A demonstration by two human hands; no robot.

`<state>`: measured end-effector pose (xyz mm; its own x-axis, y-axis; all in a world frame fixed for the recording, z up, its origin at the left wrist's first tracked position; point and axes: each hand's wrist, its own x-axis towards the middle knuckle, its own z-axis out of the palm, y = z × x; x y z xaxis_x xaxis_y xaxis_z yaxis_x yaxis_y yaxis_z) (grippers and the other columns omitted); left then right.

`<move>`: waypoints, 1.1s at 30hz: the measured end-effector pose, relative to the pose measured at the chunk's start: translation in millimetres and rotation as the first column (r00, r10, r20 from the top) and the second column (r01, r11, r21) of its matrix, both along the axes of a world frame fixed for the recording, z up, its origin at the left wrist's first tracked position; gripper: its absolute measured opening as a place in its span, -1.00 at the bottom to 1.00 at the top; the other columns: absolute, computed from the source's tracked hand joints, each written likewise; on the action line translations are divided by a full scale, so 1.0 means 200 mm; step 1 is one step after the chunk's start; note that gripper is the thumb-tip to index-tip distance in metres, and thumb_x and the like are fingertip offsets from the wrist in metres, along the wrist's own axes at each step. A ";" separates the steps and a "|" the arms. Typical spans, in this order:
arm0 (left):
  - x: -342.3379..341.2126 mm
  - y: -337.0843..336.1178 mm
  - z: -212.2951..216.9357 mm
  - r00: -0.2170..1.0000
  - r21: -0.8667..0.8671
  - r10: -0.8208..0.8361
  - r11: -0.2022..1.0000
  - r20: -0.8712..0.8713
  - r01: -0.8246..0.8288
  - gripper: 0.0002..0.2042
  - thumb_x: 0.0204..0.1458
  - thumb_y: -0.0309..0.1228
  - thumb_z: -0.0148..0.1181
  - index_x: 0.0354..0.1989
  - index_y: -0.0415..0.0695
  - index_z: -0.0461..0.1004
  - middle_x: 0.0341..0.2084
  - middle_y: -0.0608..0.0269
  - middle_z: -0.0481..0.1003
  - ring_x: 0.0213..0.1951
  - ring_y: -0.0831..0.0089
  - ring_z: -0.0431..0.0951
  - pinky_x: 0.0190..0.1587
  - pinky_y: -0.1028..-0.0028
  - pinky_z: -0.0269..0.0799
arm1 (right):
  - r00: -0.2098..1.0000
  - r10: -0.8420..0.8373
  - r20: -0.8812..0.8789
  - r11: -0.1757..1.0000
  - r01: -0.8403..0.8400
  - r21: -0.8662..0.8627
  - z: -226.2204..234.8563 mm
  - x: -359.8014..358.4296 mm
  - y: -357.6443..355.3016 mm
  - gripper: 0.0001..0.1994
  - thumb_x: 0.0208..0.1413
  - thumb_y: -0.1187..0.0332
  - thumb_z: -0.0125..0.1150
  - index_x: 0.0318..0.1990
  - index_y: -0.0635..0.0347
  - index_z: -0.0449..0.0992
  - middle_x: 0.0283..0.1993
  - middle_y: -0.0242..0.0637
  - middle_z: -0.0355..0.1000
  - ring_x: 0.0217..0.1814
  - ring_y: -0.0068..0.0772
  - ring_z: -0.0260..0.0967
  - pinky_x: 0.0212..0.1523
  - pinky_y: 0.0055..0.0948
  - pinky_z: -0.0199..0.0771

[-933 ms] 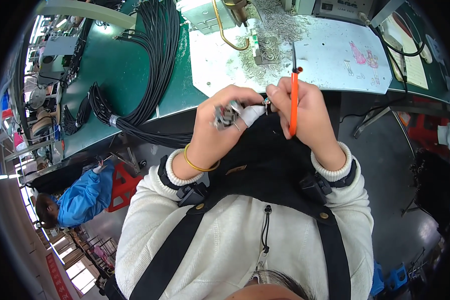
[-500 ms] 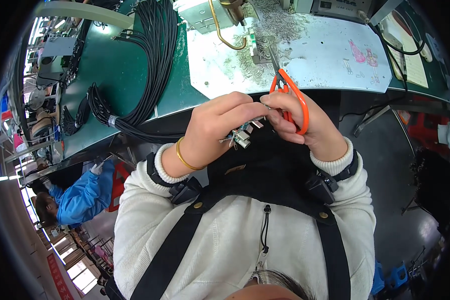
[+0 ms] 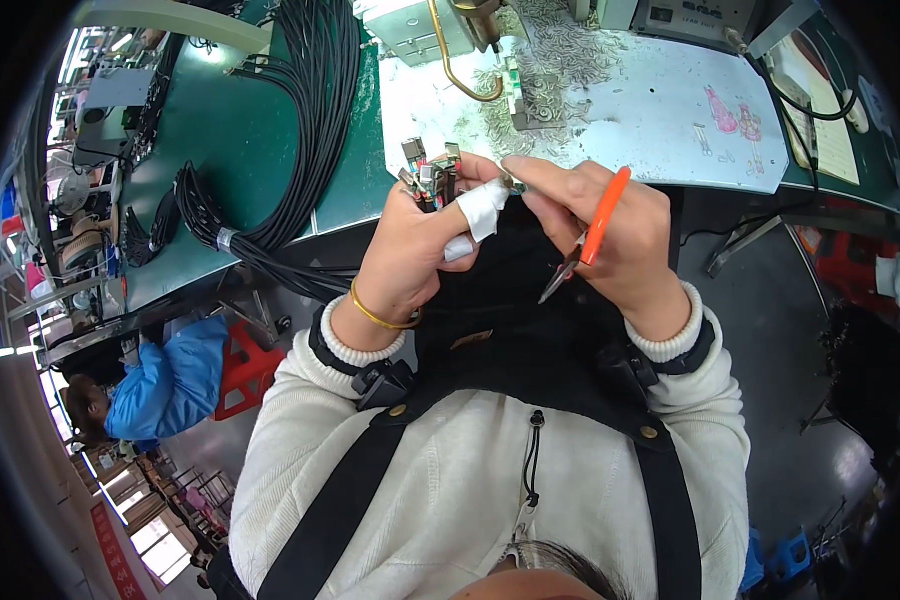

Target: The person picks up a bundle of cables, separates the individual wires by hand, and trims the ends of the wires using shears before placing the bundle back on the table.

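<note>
My left hand (image 3: 402,245) is closed around a bunch of small circuit-board connectors (image 3: 432,183) with metal shells, which stick up between thumb and fingers. White tape (image 3: 482,208) wraps its thumb. The tips of both hands meet at a small greenish metal-ended connector (image 3: 514,185); its details are too small to make out. My right hand (image 3: 625,235) pinches there with thumb and forefinger while holding orange-handled cutting pliers (image 3: 606,215) in the palm. Their blades point down toward my apron, away from the connectors.
A bench machine (image 3: 415,30) with a brass tube stands ahead, beside a small fixture (image 3: 515,95) and scattered metal clippings (image 3: 560,70) on a white board (image 3: 660,130). Black cables (image 3: 305,130) lie coiled at left. A person in blue (image 3: 170,385) sits beyond the bench.
My left hand has turned over, bringing the connectors up on top and the taped thumb into view. In my right hand the pliers have swung from pointing forward to pointing back toward me.
</note>
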<state>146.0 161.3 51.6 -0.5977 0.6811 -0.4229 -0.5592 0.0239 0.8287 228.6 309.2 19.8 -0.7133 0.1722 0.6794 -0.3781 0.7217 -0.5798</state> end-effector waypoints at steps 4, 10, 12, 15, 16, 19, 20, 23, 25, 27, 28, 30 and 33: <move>0.01 0.00 0.02 0.999 -0.072 -0.006 0.997 -0.038 0.003 -0.86 -0.15 -0.54 0.14 -0.37 -0.21 0.38 -0.55 0.37 0.37 -0.70 0.77 0.23 -0.76 0.73 -0.01 | 0.993 -0.010 -0.117 0.999 0.016 0.051 -0.02 -0.01 0.00 -0.83 -0.28 0.58 0.22 -0.45 0.17 0.43 -0.64 -0.35 0.30 -0.69 -0.50 0.26 -0.70 -0.62 0.18; 0.03 0.05 -0.13 0.358 0.046 0.072 0.996 -0.931 -0.080 -0.87 -0.17 -0.55 0.15 -0.39 -0.23 0.40 -0.58 0.36 0.40 -0.70 0.75 0.25 -0.70 0.73 0.08 | 0.984 0.031 0.174 0.954 0.023 -0.298 -0.03 0.03 -0.07 -0.91 -0.08 0.52 0.12 -0.38 0.26 0.37 -0.56 -0.31 0.39 -0.63 -0.58 0.32 -0.64 -0.64 0.29; 0.05 0.05 -0.10 0.516 0.032 0.082 0.994 -0.853 -0.105 -0.88 -0.17 -0.56 0.15 -0.40 -0.24 0.41 -0.59 0.37 0.40 -0.70 0.75 0.25 -0.69 0.74 0.08 | 0.963 0.107 0.248 0.855 0.039 -0.517 -0.03 0.02 -0.08 -0.92 -0.03 0.51 0.09 -0.36 0.29 0.36 -0.54 -0.30 0.39 -0.62 -0.60 0.33 -0.63 -0.63 0.31; 0.06 0.06 -0.05 0.776 -0.007 0.109 0.989 -0.621 -0.145 -0.89 -0.17 -0.56 0.15 -0.41 -0.24 0.42 -0.62 0.38 0.39 -0.70 0.75 0.25 -0.66 0.74 0.10 | 0.920 0.368 0.135 0.429 -0.040 -0.903 0.01 0.02 -0.07 -0.89 0.05 0.46 0.01 -0.33 0.35 0.32 -0.51 -0.32 0.40 -0.59 -0.62 0.32 -0.61 -0.67 0.32; 0.06 0.05 -0.04 0.814 -0.049 0.088 0.989 -0.574 -0.142 -0.89 -0.17 -0.56 0.15 -0.41 -0.25 0.43 -0.62 0.38 0.39 -0.70 0.76 0.24 -0.67 0.74 0.08 | 0.920 0.369 0.134 0.428 -0.040 -0.903 0.02 0.02 -0.06 -0.89 0.05 0.46 0.01 -0.33 0.35 0.32 -0.51 -0.32 0.40 -0.59 -0.62 0.32 -0.61 -0.67 0.32; 0.05 0.04 -0.01 0.880 -0.132 0.052 0.983 -0.473 -0.129 -0.89 -0.17 -0.57 0.15 -0.41 -0.26 0.44 -0.62 0.39 0.38 -0.69 0.77 0.23 -0.68 0.74 0.05 | 0.905 0.376 0.199 0.436 0.017 -0.900 0.05 0.04 -0.06 -0.87 -0.01 0.44 0.08 -0.37 0.35 0.33 -0.57 -0.30 0.37 -0.62 -0.59 0.32 -0.63 -0.63 0.27; 0.05 0.04 0.00 0.902 -0.102 0.079 0.986 -0.424 -0.134 -0.89 -0.18 -0.57 0.15 -0.41 -0.26 0.44 -0.62 0.39 0.37 -0.70 0.77 0.22 -0.68 0.74 0.03 | 0.904 0.377 0.199 0.436 0.016 -0.900 0.04 0.04 -0.05 -0.87 -0.01 0.44 0.08 -0.37 0.35 0.33 -0.57 -0.30 0.37 -0.62 -0.59 0.32 -0.63 -0.63 0.27; 0.05 0.04 0.01 0.937 -0.043 0.127 0.988 -0.325 -0.149 -0.89 -0.18 -0.58 0.15 -0.42 -0.27 0.44 -0.63 0.40 0.36 -0.70 0.78 0.19 -0.69 0.74 0.00 | 0.863 0.178 0.474 0.945 -0.014 -0.328 0.00 0.08 -0.01 -0.83 -0.08 0.39 0.16 -0.45 0.31 0.35 -0.67 -0.28 0.31 -0.67 -0.60 0.29 -0.66 -0.57 0.21; 0.05 0.04 0.01 0.934 -0.040 0.132 0.987 -0.332 -0.154 -0.89 -0.19 -0.59 0.15 -0.42 -0.27 0.44 -0.63 0.41 0.35 -0.70 0.79 0.18 -0.70 0.74 -0.02 | 0.859 0.145 0.492 0.959 0.001 -0.284 -0.02 0.09 -0.04 -0.82 -0.10 0.37 0.17 -0.47 0.30 0.34 -0.70 -0.27 0.28 -0.68 -0.60 0.27 -0.67 -0.55 0.19; 0.05 0.04 0.00 0.934 -0.039 0.130 0.988 -0.334 -0.151 -0.89 -0.19 -0.59 0.15 -0.42 -0.27 0.44 -0.64 0.41 0.35 -0.70 0.79 0.17 -0.70 0.74 -0.03 | 0.847 0.068 0.528 0.980 0.041 -0.192 -0.02 0.09 -0.08 -0.79 -0.14 0.34 0.21 -0.53 0.27 0.33 -0.76 -0.26 0.22 -0.71 -0.61 0.24 -0.69 -0.51 0.14; 0.04 0.05 0.00 0.933 -0.045 0.132 0.987 -0.336 -0.156 -0.89 -0.19 -0.59 0.15 -0.43 -0.27 0.44 -0.64 0.41 0.35 -0.70 0.79 0.17 -0.70 0.74 -0.03 | 0.847 0.067 0.528 0.980 0.043 -0.193 -0.03 0.09 -0.09 -0.79 -0.14 0.34 0.21 -0.53 0.27 0.33 -0.76 -0.26 0.22 -0.71 -0.61 0.24 -0.69 -0.51 0.14; 0.04 0.05 0.00 0.930 -0.059 0.136 0.985 -0.340 -0.165 -0.90 -0.19 -0.58 0.15 -0.43 -0.26 0.45 -0.63 0.40 0.35 -0.70 0.78 0.18 -0.70 0.74 -0.03 | 0.858 0.025 0.512 0.987 0.062 -0.151 -0.07 0.08 -0.10 -0.77 -0.09 0.31 0.17 -0.56 0.25 0.30 -0.79 -0.30 0.21 -0.74 -0.62 0.23 -0.72 -0.53 0.10; 0.00 0.05 -0.01 0.946 -0.112 0.083 0.986 -0.315 -0.124 -0.90 -0.17 -0.56 0.13 -0.43 -0.26 0.44 -0.63 0.40 0.35 -0.71 0.77 0.18 -0.71 0.73 -0.03 | 0.828 0.160 0.537 0.928 0.059 -0.367 -0.10 0.07 -0.10 -0.76 -0.04 0.29 0.13 -0.57 0.23 0.29 -0.79 -0.34 0.21 -0.75 -0.62 0.22 -0.73 -0.55 0.08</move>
<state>145.9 172.1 50.4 -0.7768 0.5606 -0.2869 -0.2823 0.0972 0.9544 243.4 289.1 -0.6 -0.9592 0.2741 0.0693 0.0528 0.4144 -0.9085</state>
